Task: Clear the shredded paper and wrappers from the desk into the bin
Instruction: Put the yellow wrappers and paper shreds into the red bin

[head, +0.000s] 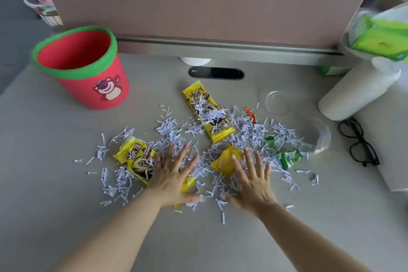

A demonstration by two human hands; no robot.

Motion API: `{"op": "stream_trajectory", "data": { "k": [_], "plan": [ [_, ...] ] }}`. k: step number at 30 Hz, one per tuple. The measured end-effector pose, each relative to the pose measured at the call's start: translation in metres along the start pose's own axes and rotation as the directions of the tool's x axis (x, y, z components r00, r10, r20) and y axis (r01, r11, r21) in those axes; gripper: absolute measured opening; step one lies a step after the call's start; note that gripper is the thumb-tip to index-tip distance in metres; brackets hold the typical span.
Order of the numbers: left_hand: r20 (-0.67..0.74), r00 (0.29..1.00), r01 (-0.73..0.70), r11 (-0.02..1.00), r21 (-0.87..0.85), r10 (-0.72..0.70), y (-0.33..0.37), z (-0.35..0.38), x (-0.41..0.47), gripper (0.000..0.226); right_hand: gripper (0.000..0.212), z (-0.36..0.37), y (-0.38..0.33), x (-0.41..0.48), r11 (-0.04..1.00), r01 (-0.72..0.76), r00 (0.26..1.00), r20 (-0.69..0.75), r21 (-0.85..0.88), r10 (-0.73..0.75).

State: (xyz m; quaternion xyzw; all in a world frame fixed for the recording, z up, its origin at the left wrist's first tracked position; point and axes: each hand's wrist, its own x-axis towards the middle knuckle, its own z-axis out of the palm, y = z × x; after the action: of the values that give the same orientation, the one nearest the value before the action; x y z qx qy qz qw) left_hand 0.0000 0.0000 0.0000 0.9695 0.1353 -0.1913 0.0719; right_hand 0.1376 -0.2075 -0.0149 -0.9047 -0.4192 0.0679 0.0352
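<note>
The person is leaning over the desk (55, 183) with both hands laid flat on the mess. The left hand (174, 180) is resting palm down with its fingers (170, 152) spread wide, grasping nothing; it is lying across the shredded paper (220, 139) and partly covering a small yellow wrapper scrap (187, 183), with the crumpled yellow wrapper (134, 157) touching its outer edge. The right hand (254, 180) is doing the same, open and released, its fingertips reaching onto the yellow packet (224, 161) near the middle of the pile.

The splayed, flattened pose looks chosen to cover as much of the litter as possible, so the two hands can rake the loose strips together rather than pick them up one by one. That is a judgement from the posture only.

The shredded paper is lying scattered across the middle of the desk, thickest beyond the hands. A long yellow wrapper (209, 115) is lying half buried at the far side, a green wrapper (289, 158) at the right, a small orange scrap (250, 115) beyond it, and clear plastic film (323, 139) near the right edge of the heap.

The red bin (88, 68) with its green rim is standing upright at the far left of the desk, well apart from the pile, its mouth open and apparently empty. Glasses (358, 141) are sitting at the right, just outside the litter, likely to be spared.
</note>
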Motion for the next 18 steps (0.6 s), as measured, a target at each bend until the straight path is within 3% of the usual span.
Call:
{"op": "stream_trajectory", "data": {
  "k": [5, 7, 13, 18],
  "plan": [
    [-0.045, 0.998, -0.036, 0.997, 0.066, 0.039, -0.007, -0.001, 0.023, 0.098, 0.088, -0.009, -0.01, 0.036, 0.986, 0.167, 0.985, 0.035, 0.022, -0.167],
    [-0.133, 0.988, -0.062, 0.995, 0.077, 0.072, -0.011, 0.003, 0.026, 0.09, 0.079, -0.01, -0.013, 0.038, 0.982, 0.189, 0.979, 0.077, 0.023, -0.191],
    [-0.526, 0.834, -0.168, 0.985, 0.048, 0.167, -0.014, 0.015, 0.021, 0.043, 0.033, -0.003, -0.019, 0.03, 0.959, 0.249, 0.959, -0.173, 0.134, -0.225],
    [-0.543, 0.827, -0.161, 0.987, 0.026, 0.149, -0.01, 0.011, 0.015, 0.04, 0.019, 0.002, -0.024, 0.027, 0.946, 0.265, 0.954, -0.193, 0.185, -0.23]
  ]
}}
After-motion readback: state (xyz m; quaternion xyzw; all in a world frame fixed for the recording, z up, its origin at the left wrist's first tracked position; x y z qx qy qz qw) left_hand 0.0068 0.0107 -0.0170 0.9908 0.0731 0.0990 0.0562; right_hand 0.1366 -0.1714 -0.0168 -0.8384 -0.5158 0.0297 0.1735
